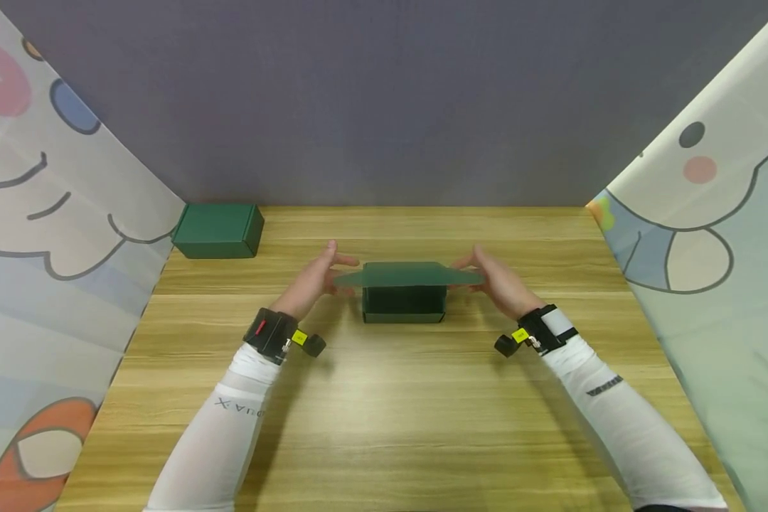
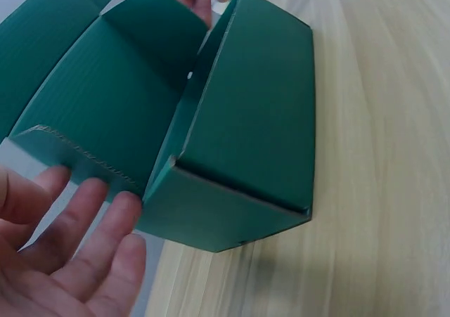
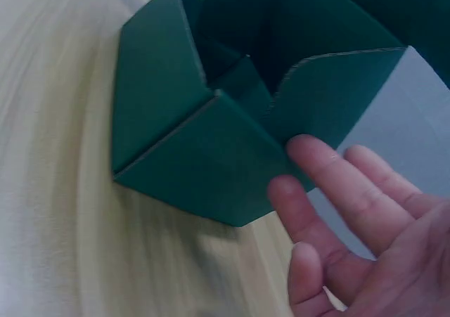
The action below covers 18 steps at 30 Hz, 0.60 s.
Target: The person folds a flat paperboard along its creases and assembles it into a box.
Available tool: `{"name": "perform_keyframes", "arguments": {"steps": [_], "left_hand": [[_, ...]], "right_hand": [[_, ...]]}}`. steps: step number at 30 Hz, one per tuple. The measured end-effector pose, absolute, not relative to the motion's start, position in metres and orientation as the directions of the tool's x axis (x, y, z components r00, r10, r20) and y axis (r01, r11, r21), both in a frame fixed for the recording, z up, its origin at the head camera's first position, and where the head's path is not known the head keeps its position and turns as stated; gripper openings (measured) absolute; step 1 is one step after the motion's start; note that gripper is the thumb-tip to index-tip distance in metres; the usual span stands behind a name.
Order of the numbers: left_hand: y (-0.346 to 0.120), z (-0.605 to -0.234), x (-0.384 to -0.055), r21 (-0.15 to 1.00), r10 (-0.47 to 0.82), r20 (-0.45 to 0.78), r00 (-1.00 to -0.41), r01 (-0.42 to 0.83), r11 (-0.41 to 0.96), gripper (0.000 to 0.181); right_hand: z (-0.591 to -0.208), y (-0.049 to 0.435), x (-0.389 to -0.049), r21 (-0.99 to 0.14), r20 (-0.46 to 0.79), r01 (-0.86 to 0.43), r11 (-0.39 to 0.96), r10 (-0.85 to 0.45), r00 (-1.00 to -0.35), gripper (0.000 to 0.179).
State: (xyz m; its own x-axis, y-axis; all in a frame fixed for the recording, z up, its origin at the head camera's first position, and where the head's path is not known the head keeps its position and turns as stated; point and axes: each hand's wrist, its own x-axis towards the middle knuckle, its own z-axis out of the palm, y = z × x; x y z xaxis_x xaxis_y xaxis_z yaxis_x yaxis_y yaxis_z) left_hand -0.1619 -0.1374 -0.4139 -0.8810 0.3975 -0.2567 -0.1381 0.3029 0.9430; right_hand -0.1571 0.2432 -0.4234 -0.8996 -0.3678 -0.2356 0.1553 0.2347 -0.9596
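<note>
A green cardboard box stands on the table in the middle of the head view, its lid raised and its inside dark. To its left, my left hand has its fingers extended. In the left wrist view, those fingertips touch the lid's side flap. My right hand is on the opposite side, fingers loosely bent. As the right wrist view shows, its fingertips rest against the other side flap, near the box's end wall. Neither hand curls round the box.
A second green box, closed, lies at the table's back left corner. The wooden table meets a grey panel behind. Cartoon-printed sheets flank it on both sides.
</note>
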Motion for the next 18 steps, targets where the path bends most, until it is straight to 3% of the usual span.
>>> {"name": "perform_keyframes", "arguments": {"steps": [10, 18], "left_hand": [[-0.126, -0.394, -0.165, 0.843, 0.374, -0.329, -0.867, -0.092, 0.530, 0.074], [-0.123, -0.396, -0.164, 0.839, 0.392, -0.329, -0.859, -0.075, 0.538, 0.069]], "right_hand": [[-0.402, 0.245, -0.165, -0.870, -0.334, 0.086, 0.486, -0.450, -0.828, 0.056], [-0.400, 0.247, -0.166, -0.853, -0.336, 0.052, 0.519, -0.470, -0.816, 0.051]]}}
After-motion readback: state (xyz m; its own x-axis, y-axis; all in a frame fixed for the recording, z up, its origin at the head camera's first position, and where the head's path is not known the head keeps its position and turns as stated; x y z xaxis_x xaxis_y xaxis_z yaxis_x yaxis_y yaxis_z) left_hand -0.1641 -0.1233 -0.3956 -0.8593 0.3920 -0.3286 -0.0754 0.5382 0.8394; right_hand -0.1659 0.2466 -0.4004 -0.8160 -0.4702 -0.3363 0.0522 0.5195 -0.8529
